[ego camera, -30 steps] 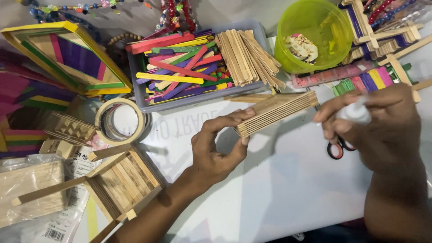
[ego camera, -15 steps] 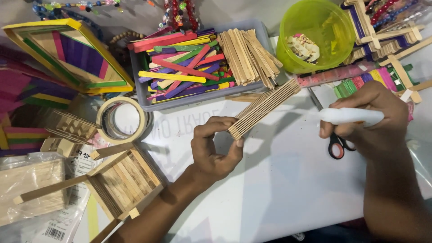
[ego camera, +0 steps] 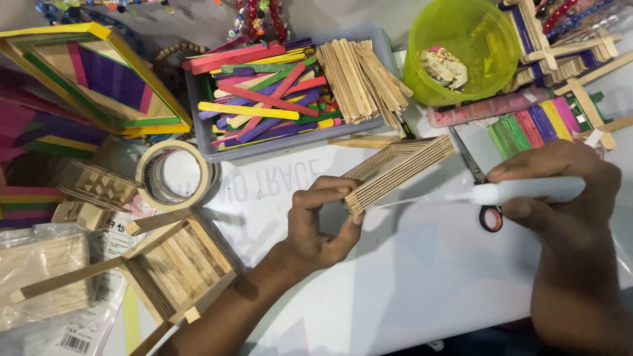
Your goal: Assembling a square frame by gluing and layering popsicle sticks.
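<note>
The left hand [ego camera: 316, 224] pinches one end of a frame of stacked plain wooden sticks [ego camera: 399, 173], thumb below and fingers curled over the top edge, holding it tilted above the white table [ego camera: 409, 277]. The right hand [ego camera: 560, 198] is closed around a white glue bottle [ego camera: 527, 191], held roughly level, its thin nozzle pointing left toward the lower edge of the frame, near it; contact cannot be told. Directly behind the frame sits a grey tray [ego camera: 290, 142] filled with coloured sticks on its left side and plain sticks on its right. To the right of the tray stands a lime-green plastic bucket [ego camera: 461, 49]. Red-handled scissors [ego camera: 484, 191] lie on the table between the frame and the right hand, partly under the glue bottle. Left of the frame lies a roll of masking tape [ego camera: 175, 175]; below the tape rests a shallow wooden stick box [ego camera: 178, 267]. A colourful stick frame [ego camera: 92, 79] lies left of the tray.
</note>
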